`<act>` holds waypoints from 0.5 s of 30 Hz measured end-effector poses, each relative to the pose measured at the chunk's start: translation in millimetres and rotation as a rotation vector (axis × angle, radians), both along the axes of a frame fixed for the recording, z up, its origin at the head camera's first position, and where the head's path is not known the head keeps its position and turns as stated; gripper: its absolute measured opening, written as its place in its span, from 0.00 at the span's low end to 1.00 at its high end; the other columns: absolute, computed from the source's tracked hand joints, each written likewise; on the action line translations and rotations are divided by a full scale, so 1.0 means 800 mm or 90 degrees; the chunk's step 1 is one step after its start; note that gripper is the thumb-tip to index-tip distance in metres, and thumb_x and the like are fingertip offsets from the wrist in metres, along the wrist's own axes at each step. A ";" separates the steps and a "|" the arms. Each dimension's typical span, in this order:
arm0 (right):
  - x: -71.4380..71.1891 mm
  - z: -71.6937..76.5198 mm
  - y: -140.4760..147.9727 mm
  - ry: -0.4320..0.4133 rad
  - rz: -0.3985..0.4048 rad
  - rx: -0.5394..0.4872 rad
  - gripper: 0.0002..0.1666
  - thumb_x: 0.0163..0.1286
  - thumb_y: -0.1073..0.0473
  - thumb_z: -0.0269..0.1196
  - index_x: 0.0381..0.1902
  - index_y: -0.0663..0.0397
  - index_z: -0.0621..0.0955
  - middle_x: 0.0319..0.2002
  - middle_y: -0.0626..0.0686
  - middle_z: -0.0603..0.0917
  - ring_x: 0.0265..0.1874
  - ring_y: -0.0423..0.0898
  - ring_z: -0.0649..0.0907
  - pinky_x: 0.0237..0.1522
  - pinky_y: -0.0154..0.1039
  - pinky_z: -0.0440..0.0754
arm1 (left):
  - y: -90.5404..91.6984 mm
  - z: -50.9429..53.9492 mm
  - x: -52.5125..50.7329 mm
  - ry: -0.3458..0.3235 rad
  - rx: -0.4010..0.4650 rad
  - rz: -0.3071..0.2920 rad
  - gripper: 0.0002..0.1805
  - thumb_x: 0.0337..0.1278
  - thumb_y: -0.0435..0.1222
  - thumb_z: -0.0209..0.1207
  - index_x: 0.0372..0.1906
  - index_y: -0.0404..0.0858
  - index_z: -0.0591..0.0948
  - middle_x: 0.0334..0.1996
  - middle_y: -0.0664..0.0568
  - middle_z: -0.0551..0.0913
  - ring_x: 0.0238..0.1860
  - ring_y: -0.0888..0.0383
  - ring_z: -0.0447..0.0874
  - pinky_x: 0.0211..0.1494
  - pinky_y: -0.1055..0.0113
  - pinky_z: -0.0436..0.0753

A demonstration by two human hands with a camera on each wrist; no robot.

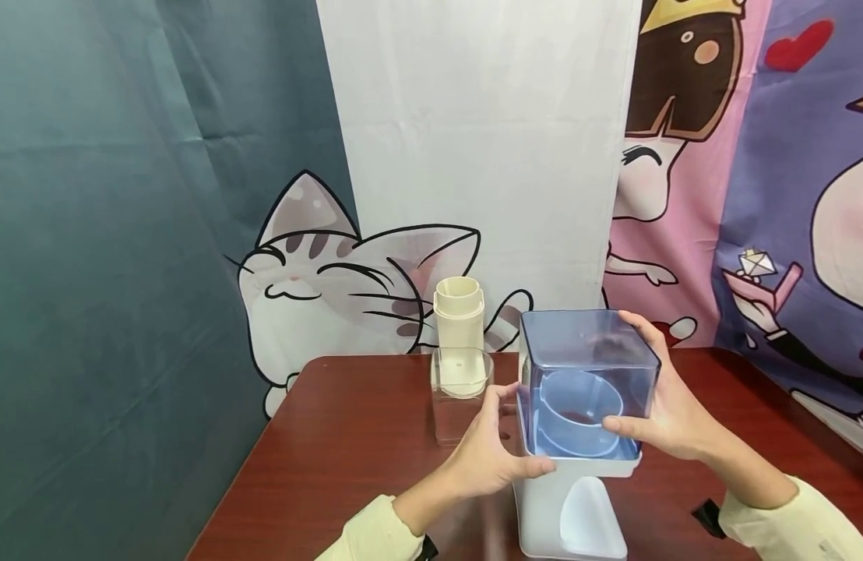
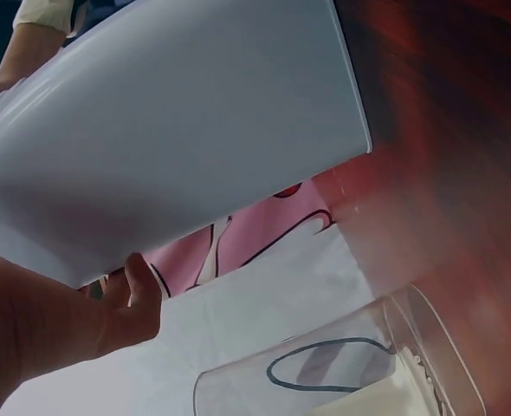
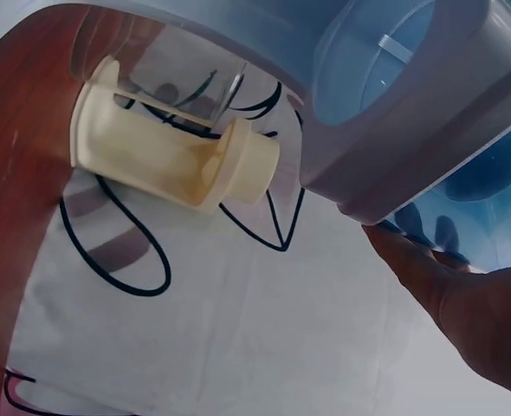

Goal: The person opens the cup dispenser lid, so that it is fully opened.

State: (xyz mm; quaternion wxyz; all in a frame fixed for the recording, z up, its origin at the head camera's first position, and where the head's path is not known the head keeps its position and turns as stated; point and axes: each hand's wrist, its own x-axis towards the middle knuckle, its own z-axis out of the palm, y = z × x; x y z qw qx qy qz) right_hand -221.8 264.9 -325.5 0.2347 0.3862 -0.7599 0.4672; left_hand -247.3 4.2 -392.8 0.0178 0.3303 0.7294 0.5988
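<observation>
A blue see-through box [image 1: 582, 343] sits on top of a white dispenser base [image 1: 551, 506] near the table's front. The base has a curved front opening and a round inner ring shows through the blue walls. My right hand [image 1: 673, 409] grips the box at its right side, with the thumb on the front face and the fingers behind. My left hand [image 1: 484, 456] holds the left side where the box meets the white base, its thumb at the front lower edge. In the left wrist view, the white body [image 2: 177, 113] hides part of that grip.
Behind the left hand stands a clear rectangular container [image 1: 449, 417]. A cream cylindrical holder [image 1: 459, 327] stands upright behind it. The brown tabletop [image 1: 319, 452] meets a cartoon-printed curtain [image 1: 473, 156] at the back.
</observation>
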 end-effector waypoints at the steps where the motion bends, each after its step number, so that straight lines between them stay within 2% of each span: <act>1: 0.000 0.001 0.000 0.003 0.006 0.000 0.74 0.37 0.74 0.74 0.77 0.60 0.44 0.64 0.53 0.70 0.59 0.42 0.74 0.52 0.27 0.77 | -0.001 0.001 -0.001 0.009 -0.007 0.004 0.49 0.38 0.42 0.77 0.67 0.53 0.61 0.65 0.60 0.68 0.61 0.60 0.69 0.55 0.62 0.77; 5: 0.003 0.004 -0.003 -0.002 -0.009 -0.002 0.74 0.36 0.76 0.74 0.77 0.59 0.44 0.63 0.51 0.71 0.58 0.41 0.74 0.53 0.27 0.76 | -0.003 0.003 -0.004 0.044 -0.031 0.006 0.50 0.38 0.43 0.77 0.68 0.51 0.61 0.63 0.59 0.71 0.61 0.62 0.70 0.59 0.61 0.75; 8: 0.005 0.003 -0.006 -0.003 0.007 -0.028 0.74 0.35 0.80 0.73 0.77 0.60 0.44 0.62 0.51 0.71 0.58 0.41 0.75 0.52 0.27 0.77 | -0.003 0.002 -0.006 0.064 -0.045 0.006 0.50 0.40 0.44 0.76 0.70 0.49 0.60 0.63 0.58 0.71 0.62 0.62 0.69 0.60 0.62 0.73; 12: 0.004 0.001 -0.008 0.008 0.082 -0.076 0.73 0.34 0.84 0.71 0.76 0.65 0.44 0.63 0.56 0.70 0.58 0.45 0.75 0.50 0.31 0.80 | -0.002 -0.002 -0.005 0.063 -0.050 0.011 0.50 0.40 0.44 0.75 0.70 0.47 0.59 0.62 0.56 0.71 0.62 0.61 0.69 0.59 0.63 0.72; 15: 0.004 0.000 -0.009 0.010 0.119 -0.098 0.74 0.32 0.87 0.70 0.75 0.68 0.44 0.64 0.58 0.69 0.59 0.46 0.75 0.51 0.32 0.81 | 0.000 -0.005 -0.004 0.055 -0.046 0.013 0.50 0.40 0.43 0.75 0.70 0.46 0.59 0.62 0.56 0.71 0.62 0.61 0.68 0.58 0.63 0.73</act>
